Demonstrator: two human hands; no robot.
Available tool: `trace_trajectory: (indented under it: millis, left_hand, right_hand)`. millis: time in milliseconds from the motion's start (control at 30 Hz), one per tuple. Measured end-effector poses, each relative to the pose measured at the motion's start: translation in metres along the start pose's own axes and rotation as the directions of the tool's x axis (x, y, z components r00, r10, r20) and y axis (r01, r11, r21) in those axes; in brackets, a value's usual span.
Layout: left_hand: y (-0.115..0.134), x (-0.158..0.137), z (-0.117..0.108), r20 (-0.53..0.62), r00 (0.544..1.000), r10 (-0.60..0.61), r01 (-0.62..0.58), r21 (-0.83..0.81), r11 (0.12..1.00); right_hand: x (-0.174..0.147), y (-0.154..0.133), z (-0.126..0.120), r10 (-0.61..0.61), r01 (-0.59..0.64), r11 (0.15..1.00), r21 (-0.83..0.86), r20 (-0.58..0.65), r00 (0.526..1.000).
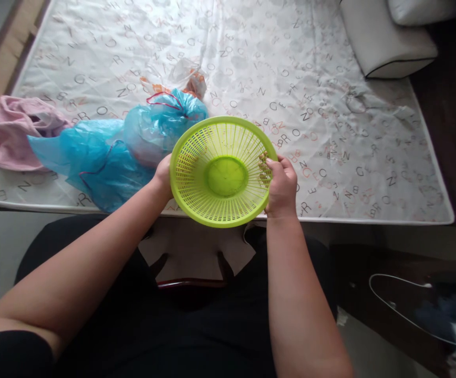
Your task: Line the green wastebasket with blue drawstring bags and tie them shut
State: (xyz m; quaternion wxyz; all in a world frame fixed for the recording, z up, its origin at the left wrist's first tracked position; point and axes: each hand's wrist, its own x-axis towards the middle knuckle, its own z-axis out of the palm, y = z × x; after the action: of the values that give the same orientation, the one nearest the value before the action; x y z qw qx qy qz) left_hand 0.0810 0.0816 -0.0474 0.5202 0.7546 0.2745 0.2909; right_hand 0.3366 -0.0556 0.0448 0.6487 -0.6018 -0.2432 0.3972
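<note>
A round lime-green plastic colander (226,176) is held between my two hands over the near edge of the mattress, its open top facing me. Nothing lies in its bottom. My left hand (164,176) grips the left side, with its fingers mostly hidden behind the wall. My right hand (282,185) holds the right rim, thumb over the edge. By the right thumb, small brownish bits show against the slats; I cannot tell what they are. Blue plastic bags (105,157) lie just left of the colander.
The mattress (251,68) has a letter print. A pink cloth (19,131) lies at its left, and a clear bag with orange marks (188,76) behind the blue ones. A white pillow-like block (389,42) sits at the far right. Below right runs a white cable (389,304).
</note>
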Motion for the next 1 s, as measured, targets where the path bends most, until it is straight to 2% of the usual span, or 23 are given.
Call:
trace_trajectory:
  millis: [100, 300, 700, 1000]
  left_hand:
    - [0.000, -0.001, -0.001, -0.056, 0.997, -0.050, 0.049, -0.024, 0.999]
    - [-0.002, -0.002, -0.003, 0.006, 1.000, -0.023, 0.023, 0.014, 1.000]
    - [0.014, -0.004, -0.001, -0.039, 0.996, -0.084, 0.084, 0.009, 0.996]
    - [0.000, -0.002, -0.002, -0.046, 0.999, -0.013, 0.012, -0.008, 1.000]
  right_hand:
    - [0.000, 0.001, 0.000, -0.003, 0.003, 1.000, 0.007, -0.001, 1.000]
    - [0.000, 0.001, 0.000, 0.004, -0.004, 1.000, 0.002, 0.000, 1.000]
    - [0.000, 0.000, 0.000, 0.000, 0.000, 1.000, -0.009, 0.013, 1.000]
    - [-0.001, 0.000, 0.000, -0.005, 0.005, 1.000, -0.011, 0.009, 1.000]
